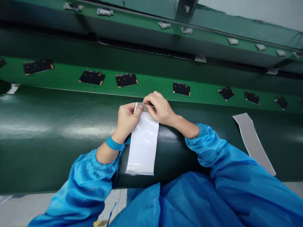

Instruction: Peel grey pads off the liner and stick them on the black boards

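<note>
A long white glossy sheet [144,145] with a grey strip at its top hangs toward the front edge of the dark green bench. My left hand [129,118] grips its upper left corner, thumb on the grey part. At the upper right of the sheet, my right hand [161,108] has its thumb and index finger pinched at the grey strip. Whatever small piece lies between those fingertips is too small to make out. A blue band circles my left wrist.
Beyond the bench [59,151], a bright green belt [151,91] carries several black panels [91,77] with orange corners. A higher shelf holds several small silvery parts [105,12]. A grey strip with white edges [254,142] lies on the right, near my sleeve.
</note>
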`<state>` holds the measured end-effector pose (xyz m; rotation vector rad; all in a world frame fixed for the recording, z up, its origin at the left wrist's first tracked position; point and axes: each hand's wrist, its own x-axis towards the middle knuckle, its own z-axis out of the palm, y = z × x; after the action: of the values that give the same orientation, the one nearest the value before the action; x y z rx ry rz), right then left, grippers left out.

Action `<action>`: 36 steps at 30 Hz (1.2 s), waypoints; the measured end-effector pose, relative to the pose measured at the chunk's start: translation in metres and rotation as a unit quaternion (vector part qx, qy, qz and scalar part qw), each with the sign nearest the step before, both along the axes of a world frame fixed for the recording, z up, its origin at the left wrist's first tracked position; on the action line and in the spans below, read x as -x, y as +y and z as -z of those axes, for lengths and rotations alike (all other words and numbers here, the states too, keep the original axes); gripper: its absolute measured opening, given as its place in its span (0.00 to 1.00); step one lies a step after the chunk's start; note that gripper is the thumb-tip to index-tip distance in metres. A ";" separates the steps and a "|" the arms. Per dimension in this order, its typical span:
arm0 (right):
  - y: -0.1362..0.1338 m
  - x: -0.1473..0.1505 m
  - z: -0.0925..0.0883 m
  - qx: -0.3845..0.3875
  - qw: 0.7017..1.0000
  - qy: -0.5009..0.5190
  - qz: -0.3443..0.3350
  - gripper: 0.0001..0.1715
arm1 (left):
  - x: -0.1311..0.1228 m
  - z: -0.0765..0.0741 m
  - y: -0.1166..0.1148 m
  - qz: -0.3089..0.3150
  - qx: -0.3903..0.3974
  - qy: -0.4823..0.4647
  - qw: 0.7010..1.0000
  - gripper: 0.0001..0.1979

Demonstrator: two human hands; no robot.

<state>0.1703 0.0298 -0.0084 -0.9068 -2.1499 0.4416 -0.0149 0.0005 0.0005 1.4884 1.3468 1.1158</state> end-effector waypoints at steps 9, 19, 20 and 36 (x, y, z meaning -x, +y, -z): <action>0.075 0.016 0.005 0.153 0.986 0.069 0.008 0.09 | -0.005 0.007 -0.004 0.046 -0.094 0.071 0.992 0.19; 0.151 0.072 0.018 0.225 0.972 -0.043 -0.048 0.23 | -0.007 0.011 -0.005 0.090 -0.197 0.130 0.968 0.19; 0.152 0.071 0.019 0.223 0.972 -0.055 -0.047 0.24 | -0.007 0.011 -0.005 0.091 -0.195 0.132 0.968 0.18; 0.144 0.039 0.007 0.225 0.967 -0.118 -0.032 0.25 | -0.008 0.012 -0.007 0.106 -0.172 0.146 0.968 0.17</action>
<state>0.1316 0.1741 -0.0149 -1.1885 -2.3440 0.9209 -0.0070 -0.0065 -0.0117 2.0661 1.1857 1.0568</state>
